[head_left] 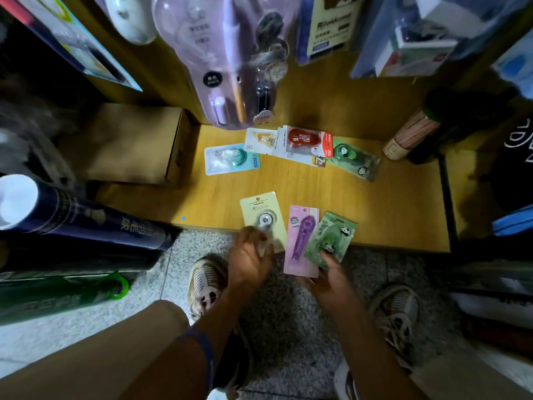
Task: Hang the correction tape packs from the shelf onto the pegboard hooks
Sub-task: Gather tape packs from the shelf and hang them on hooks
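Observation:
Several correction tape packs lie on a low wooden shelf [375,215]. My left hand [249,256] pinches the bottom of a pale yellow pack [261,210] at the shelf's front edge. My right hand [331,280] holds two packs fanned together: a purple pack [301,241] and a green panda pack [331,236]. Farther back lie a blue pack [230,158], a white pack [259,140], a red pack [305,141] on white cards, and a green pack [356,160].
Hanging blister packs [227,59] crowd the pegboard above the shelf. A cardboard box [129,142] sits at the left, a dark tube [78,215] lower left, a roll of sticks [409,137] at the right. My shoes [206,281] stand on the speckled floor.

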The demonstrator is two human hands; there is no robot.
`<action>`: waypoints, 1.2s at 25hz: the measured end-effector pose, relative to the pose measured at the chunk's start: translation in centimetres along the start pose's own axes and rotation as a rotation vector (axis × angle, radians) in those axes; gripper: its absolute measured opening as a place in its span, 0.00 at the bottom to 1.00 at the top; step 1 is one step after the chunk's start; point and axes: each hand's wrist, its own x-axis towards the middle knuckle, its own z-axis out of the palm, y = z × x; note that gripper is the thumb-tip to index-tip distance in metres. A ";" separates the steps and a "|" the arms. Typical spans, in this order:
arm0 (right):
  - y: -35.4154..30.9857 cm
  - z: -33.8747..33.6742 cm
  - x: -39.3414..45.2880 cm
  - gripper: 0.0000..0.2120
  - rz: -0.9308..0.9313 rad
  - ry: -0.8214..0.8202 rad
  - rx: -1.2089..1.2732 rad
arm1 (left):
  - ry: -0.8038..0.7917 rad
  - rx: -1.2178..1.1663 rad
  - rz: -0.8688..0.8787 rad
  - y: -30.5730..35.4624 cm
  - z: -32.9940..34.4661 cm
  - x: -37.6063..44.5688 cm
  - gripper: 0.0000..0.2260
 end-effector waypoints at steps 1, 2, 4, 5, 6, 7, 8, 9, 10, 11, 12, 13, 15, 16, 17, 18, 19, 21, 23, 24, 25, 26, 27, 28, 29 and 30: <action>0.2 -0.2 0.4 0.15 -0.022 0.023 0.009 | 0.134 -0.110 -0.200 1.1 0.3 -0.1 0.24; 0.2 -0.5 0.7 0.15 -0.044 0.034 0.009 | 0.217 -0.202 -0.423 1.8 0.7 0.1 0.27; 0.3 -0.9 0.8 0.13 -0.054 0.020 -0.001 | 0.236 -0.410 -0.741 2.2 1.3 0.6 0.30; 0.3 -1.1 0.6 0.11 -0.053 0.006 -0.014 | 0.209 -0.456 -0.789 1.9 1.5 0.9 0.28; 0.1 -1.4 0.3 0.10 -0.058 -0.007 -0.032 | 0.180 -0.460 -0.796 1.6 1.6 1.0 0.24; 0.0 -1.6 -0.2 0.10 -0.073 -0.013 -0.049 | 0.152 -0.451 -0.790 1.5 1.6 1.0 0.21; 0.0 -1.7 -0.8 0.11 -0.094 -0.017 -0.064 | 0.122 -0.471 -0.787 1.7 1.4 0.7 0.19; 0.0 -2.0 -1.4 0.13 -0.123 -0.013 -0.074 | 0.103 -0.506 -0.789 2.3 0.9 0.3 0.18; 0.0 -2.1 -2.2 0.16 -0.150 -0.012 -0.080 | 0.082 -0.554 -0.781 2.7 0.5 -0.2 0.18; -0.1 -2.0 -3.3 0.19 -0.169 -0.004 -0.088 | 0.054 -0.624 -0.776 3.8 -0.1 -1.0 0.18; -0.2 -1.6 -4.6 0.21 -0.183 0.005 -0.099 | 0.035 -0.699 -0.766 5.1 -0.8 -1.9 0.17; -0.4 -1.1 -5.7 0.22 -0.190 0.013 -0.107 | 0.016 -0.765 -0.746 6.5 -1.5 -2.8 0.16; -1.0 -0.1 -8.6 0.21 -0.215 0.000 -0.080 | -0.055 -0.874 -0.650 10.1 -3.3 -5.4 0.10; -1.4 0.3 -10.5 0.21 -0.246 -0.015 -0.057 | -0.097 -0.916 -0.593 12.2 -4.4 -6.9 0.10; -1.8 0.7 -12.4 0.20 -0.291 -0.030 -0.041 | -0.136 -0.945 -0.533 14.0 -5.6 -8.2 0.10; -2.1 1.0 -14.3 0.20 -0.336 -0.051 -0.025 | -0.158 -0.979 -0.493 15.6 -6.6 -9.3 0.12; -2.5 1.1 -16.1 0.20 -0.377 -0.071 -0.016 | -0.165 -1.008 -0.483 17.2 -7.7 -10.2 0.13; -3.1 1.2 -19.6 0.21 -0.465 -0.105 0.002 | -0.178 -1.064 -0.455 20.3 -9.9 -12.1 0.14; -3.4 0.8 -22.8 0.23 -0.523 -0.143 0.016 | -0.204 -1.095 -0.414 22.8 -11.6 -14.4 0.11; -3.5 0.4 -24.5 0.23 -0.538 -0.173 0.018 | -0.216 -1.100 -0.379 24.2 -12.3 -15.7 0.10; -3.5 -0.1 -26.2 0.22 -0.550 -0.205 0.016 | -0.217 -1.103 -0.326 25.4 -12.9 -17.0 0.11; -3.5 -0.6 -27.9 0.22 -0.559 -0.242 0.014 | -0.199 -1.119 -0.281 26.4 -13.5 -18.4 0.14; -3.6 -1.1 -29.7 0.22 -0.569 -0.282 0.009 | -0.169 -1.141 -0.242 27.1 -13.9 -19.5 0.16; -3.6 -1.4 -31.3 0.22 -0.586 -0.323 0.002 | -0.138 -1.160 -0.204 28.0 -14.5 -20.7 0.17; -3.7 -1.5 -32.9 0.23 -0.612 -0.371 -0.009 | -0.112 -1.170 -0.161 28.6 -14.8 -21.5 0.17; -3.8 -1.4 -34.2 0.24 -0.643 -0.419 -0.023 | -0.091 -1.177 -0.114 29.4 -15.2 -22.3 0.16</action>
